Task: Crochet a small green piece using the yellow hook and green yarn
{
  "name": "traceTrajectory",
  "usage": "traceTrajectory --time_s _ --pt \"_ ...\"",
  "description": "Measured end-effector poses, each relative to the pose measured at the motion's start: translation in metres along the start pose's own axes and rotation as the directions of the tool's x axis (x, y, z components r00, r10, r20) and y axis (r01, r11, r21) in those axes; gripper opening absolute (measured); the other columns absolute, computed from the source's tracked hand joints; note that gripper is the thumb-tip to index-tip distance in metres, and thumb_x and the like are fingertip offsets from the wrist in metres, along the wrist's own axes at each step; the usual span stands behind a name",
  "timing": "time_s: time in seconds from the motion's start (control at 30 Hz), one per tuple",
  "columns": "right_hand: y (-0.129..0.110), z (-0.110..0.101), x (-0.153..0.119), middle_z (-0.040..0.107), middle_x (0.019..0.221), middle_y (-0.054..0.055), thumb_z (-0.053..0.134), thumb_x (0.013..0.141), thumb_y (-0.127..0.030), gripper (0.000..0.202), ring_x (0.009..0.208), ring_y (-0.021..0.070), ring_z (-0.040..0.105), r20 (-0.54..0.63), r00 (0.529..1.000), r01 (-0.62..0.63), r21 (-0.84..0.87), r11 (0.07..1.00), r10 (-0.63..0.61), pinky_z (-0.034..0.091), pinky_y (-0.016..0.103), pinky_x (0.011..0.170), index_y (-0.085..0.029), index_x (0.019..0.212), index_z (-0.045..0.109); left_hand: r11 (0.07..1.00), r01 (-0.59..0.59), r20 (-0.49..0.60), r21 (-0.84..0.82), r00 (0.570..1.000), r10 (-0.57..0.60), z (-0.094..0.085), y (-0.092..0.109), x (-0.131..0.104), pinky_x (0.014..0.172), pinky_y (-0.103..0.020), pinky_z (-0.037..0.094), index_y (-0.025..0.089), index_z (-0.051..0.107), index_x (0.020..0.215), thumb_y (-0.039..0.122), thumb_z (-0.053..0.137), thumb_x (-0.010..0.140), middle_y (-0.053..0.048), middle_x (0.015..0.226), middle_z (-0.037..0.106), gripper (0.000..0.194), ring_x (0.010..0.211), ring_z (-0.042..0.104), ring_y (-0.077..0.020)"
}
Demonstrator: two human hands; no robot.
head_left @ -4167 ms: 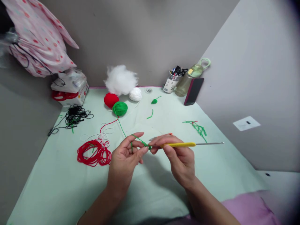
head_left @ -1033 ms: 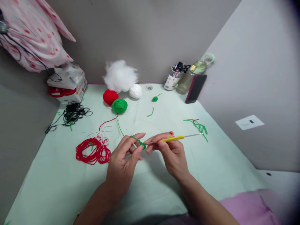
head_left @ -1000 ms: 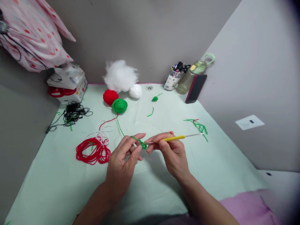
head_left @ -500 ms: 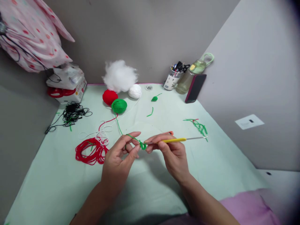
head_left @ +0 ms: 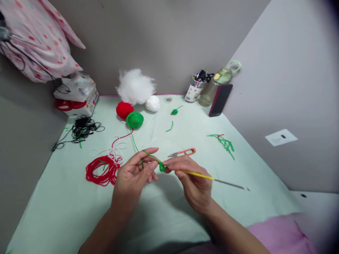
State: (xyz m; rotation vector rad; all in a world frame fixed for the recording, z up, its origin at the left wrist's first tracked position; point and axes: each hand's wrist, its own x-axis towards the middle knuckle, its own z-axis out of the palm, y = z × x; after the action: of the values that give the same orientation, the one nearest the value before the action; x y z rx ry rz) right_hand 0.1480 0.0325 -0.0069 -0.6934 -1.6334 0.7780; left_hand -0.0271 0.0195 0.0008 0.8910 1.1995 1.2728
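My left hand (head_left: 134, 174) pinches a small green crochet piece (head_left: 161, 167) between thumb and fingers, with green yarn looped over its raised index finger. That strand runs back to a green yarn ball (head_left: 135, 120). Closed around a yellow-handled crochet hook (head_left: 199, 175) is my right hand (head_left: 195, 179); the hook's near tip meets the green piece, though fingers partly hide it. The hook's other metal end points down to the right. Just beyond my right hand lies a pair of orange thread snips (head_left: 182, 152).
Behind stand a red yarn ball (head_left: 124, 110), a white yarn ball (head_left: 152, 103) and fluffy stuffing (head_left: 136, 86). Red yarn loops (head_left: 92, 171) and tangled black cord (head_left: 84, 127) lie left. A phone (head_left: 220, 100), bottle (head_left: 212, 91) and pen cup (head_left: 194, 91) are back right, green scraps (head_left: 225, 144) right.
The hook's outer end has swung downward as my right hand turned and lowered slightly, uncovering the thread snips. My left hand still pinches the green piece, nearly in place.
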Motion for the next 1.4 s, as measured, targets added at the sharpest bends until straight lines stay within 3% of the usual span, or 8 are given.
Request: traceTrajectory --time_s 0.17,0.43,0.67,0.8,0.9,1.03,1.27,1.4 --pt "0.000 0.002 -0.005 0.082 0.109 0.013 0.060 0.103 -0.013 0.023 0.095 0.0196 0.079 0.014 0.992 0.124 -0.131 0.984 -0.123 0.063 0.030 0.081 -0.020 0.115 0.079 0.999 0.017 -0.019 -0.027 1.000 -0.018 0.006 0.000 -0.003 0.055 -0.017 0.051 0.021 0.076 0.115 0.027 0.088 0.077 0.004 0.078 0.066 0.040 0.057 0.061 -0.0069" --pt "-0.001 0.002 -0.008 0.081 0.105 0.010 0.061 0.099 -0.006 0.030 0.092 0.0191 0.076 -0.030 0.992 0.117 -0.200 0.973 -0.125 0.063 0.031 0.079 -0.023 0.118 0.077 1.000 -0.008 -0.076 -0.007 0.997 0.007 0.018 -0.004 -0.014 0.051 -0.016 0.044 0.023 0.074 0.120 0.024 0.083 0.081 0.006 0.076 0.064 0.040 0.052 0.047 -0.0044" --pt "0.010 0.000 -0.002 0.079 0.095 0.002 0.064 0.103 -0.023 0.018 0.081 0.0153 0.070 -0.055 0.959 -0.256 0.242 0.936 0.277 0.058 0.030 0.075 -0.030 0.104 0.081 0.995 0.062 0.017 -0.075 0.998 -0.061 0.010 -0.007 -0.008 0.052 -0.019 0.045 0.022 0.076 0.114 0.037 0.078 0.089 0.002 0.089 0.065 0.029 0.053 0.050 -0.0045" --pt "0.015 0.003 -0.005 0.078 0.097 0.003 0.066 0.103 -0.029 0.015 0.076 0.0143 0.066 -0.025 0.930 -0.337 0.333 0.881 0.366 0.056 0.029 0.072 -0.030 0.104 0.082 0.994 0.086 0.074 -0.062 0.994 -0.081 0.007 -0.006 -0.006 0.061 -0.022 0.050 0.023 0.075 0.120 0.029 0.085 0.080 0.000 0.098 0.068 0.042 0.060 0.053 -0.0065" --pt "0.011 0.003 -0.004 0.080 0.096 0.005 0.067 0.102 -0.028 0.015 0.078 0.0175 0.069 -0.067 0.953 -0.274 0.218 0.937 0.295 0.058 0.032 0.071 -0.028 0.104 0.082 0.994 0.088 0.068 -0.059 0.994 -0.084 0.008 -0.005 -0.007 0.063 -0.023 0.051 0.022 0.075 0.121 0.031 0.081 0.083 -0.001 0.097 0.068 0.039 0.060 0.052 -0.0071" --pt "0.000 0.001 -0.001 0.083 0.097 0.006 0.064 0.101 -0.017 0.020 0.090 0.0220 0.075 -0.054 0.997 -0.051 -0.068 0.996 0.047 0.059 0.039 0.081 -0.027 0.108 0.081 0.993 0.071 0.040 -0.093 0.997 -0.068 0.007 -0.002 -0.006 0.057 -0.023 0.048 0.022 0.077 0.118 0.036 0.079 0.087 0.000 0.091 0.065 0.034 0.057 0.051 -0.0070" --pt "0.001 0.000 -0.019 0.078 0.107 0.007 0.064 0.100 -0.011 0.042 0.095 0.0210 0.077 0.084 0.986 0.168 -0.425 0.889 -0.146 0.065 0.034 0.080 -0.034 0.133 0.073 0.981 0.098 0.001 -0.168 0.995 -0.099 0.016 0.000 -0.009 0.050 -0.017 0.042 0.019 0.074 0.121 0.031 0.087 0.080 0.003 0.081 0.063 0.045 0.056 0.048 -0.0057" --pt "0.004 -0.001 -0.024 0.080 0.105 0.004 0.068 0.098 -0.012 0.046 0.095 0.0219 0.078 0.157 0.968 0.246 -0.444 0.862 -0.195 0.067 0.035 0.086 -0.039 0.135 0.072 0.895 0.279 0.161 -0.348 0.958 -0.236 0.020 0.004 -0.013 0.045 -0.014 0.036 0.018 0.069 0.132 0.033 0.089 0.079 0.004 0.078 0.060 0.059 0.050 0.041 -0.0026"
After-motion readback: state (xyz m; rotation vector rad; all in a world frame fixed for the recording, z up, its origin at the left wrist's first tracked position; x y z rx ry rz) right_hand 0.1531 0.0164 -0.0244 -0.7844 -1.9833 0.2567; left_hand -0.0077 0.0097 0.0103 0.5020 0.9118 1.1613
